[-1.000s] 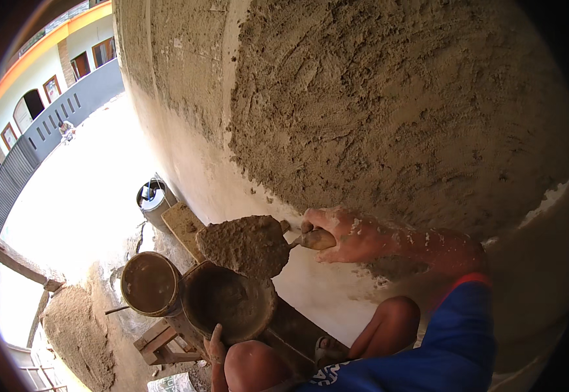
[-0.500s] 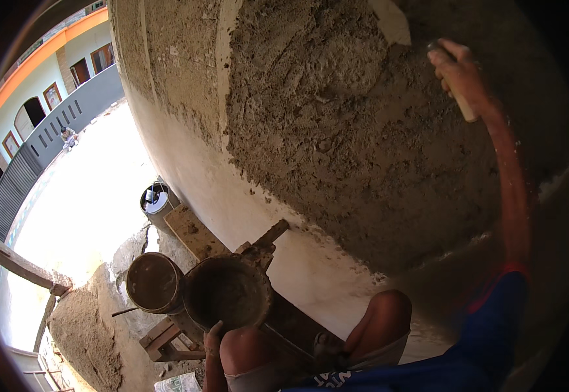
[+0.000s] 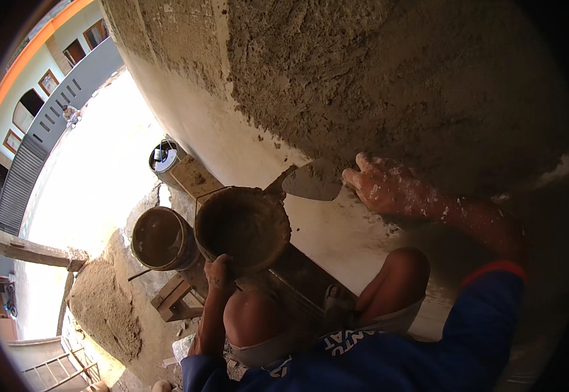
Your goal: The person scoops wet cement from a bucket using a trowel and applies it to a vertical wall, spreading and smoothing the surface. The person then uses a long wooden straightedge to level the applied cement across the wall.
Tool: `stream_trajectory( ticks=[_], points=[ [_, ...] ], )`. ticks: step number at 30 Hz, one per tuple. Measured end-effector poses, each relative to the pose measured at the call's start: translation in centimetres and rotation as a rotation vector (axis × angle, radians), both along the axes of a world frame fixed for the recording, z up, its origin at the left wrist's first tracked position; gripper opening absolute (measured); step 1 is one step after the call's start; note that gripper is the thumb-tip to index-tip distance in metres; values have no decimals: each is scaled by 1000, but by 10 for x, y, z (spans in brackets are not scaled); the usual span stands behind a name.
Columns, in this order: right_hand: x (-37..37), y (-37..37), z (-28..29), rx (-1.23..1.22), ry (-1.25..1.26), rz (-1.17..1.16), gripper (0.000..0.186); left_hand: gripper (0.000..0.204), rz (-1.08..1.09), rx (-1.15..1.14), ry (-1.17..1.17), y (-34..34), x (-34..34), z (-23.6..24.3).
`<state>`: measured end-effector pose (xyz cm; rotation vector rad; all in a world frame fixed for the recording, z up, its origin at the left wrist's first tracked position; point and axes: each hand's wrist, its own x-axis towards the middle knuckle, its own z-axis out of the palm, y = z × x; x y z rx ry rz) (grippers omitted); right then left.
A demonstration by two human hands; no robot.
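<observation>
My right hand (image 3: 380,184) grips a trowel (image 3: 312,179) by its handle, hidden by my fingers; the flat blade, smeared with grey mortar, is just right of a dark round mortar bowl (image 3: 242,230), low by the wall's plaster edge. My left hand (image 3: 219,273) has its fingers on the near rim of that bowl, gripping it. Rough wet mortar coats the upper wall (image 3: 356,78), with a paler smooth band (image 3: 219,147) below it. The bowl rests on a wooden plank bench (image 3: 304,281) between my knees and the wall.
A bucket of murky water (image 3: 159,238), another bucket (image 3: 165,157), a board (image 3: 193,176), a wooden stool (image 3: 178,297), a sand pile (image 3: 101,307), a wooden beam (image 3: 26,247) and a ladder-like frame (image 3: 56,372) are at the left. Someone (image 3: 71,114) crouches by the far grey fence (image 3: 56,111).
The mortar-heaped trowel went up to the wall's upper right, then came back down beside the bowl with far less mortar on it. The bowl appears higher in the picture.
</observation>
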<state>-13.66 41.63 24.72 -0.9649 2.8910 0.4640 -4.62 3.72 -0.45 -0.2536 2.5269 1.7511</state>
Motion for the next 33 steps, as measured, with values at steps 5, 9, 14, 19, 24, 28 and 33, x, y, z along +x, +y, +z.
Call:
stream_trajectory(
  ticks=[5, 9, 14, 19, 24, 28, 33],
  points=[
    [-13, -58, -45, 189, 203, 182, 32, 28, 265, 642, -327, 19, -26, 88],
    [-30, -77, -75, 159, 260, 243, 36, 36, 90, 658, -197, 25, -35, 138],
    [-10, -70, -94, -120, -341, 34, 30, 36, 31, 651, -103, 42, -48, 156],
    [0, -58, -134, -401, -462, 188, 34, 41, 42, 615, -179, 60, -57, 154],
    [6, -65, -97, -526, -597, -155, 38, 42, 118, 670, -166, 58, -54, 151],
    [-5, -48, -91, -588, -571, -199, 37, 42, 149, 606, -274, 57, -54, 165],
    [-22, -24, -77, -478, -343, -27, 33, 34, 116, 692, -166, 57, -67, 150]
  ],
)
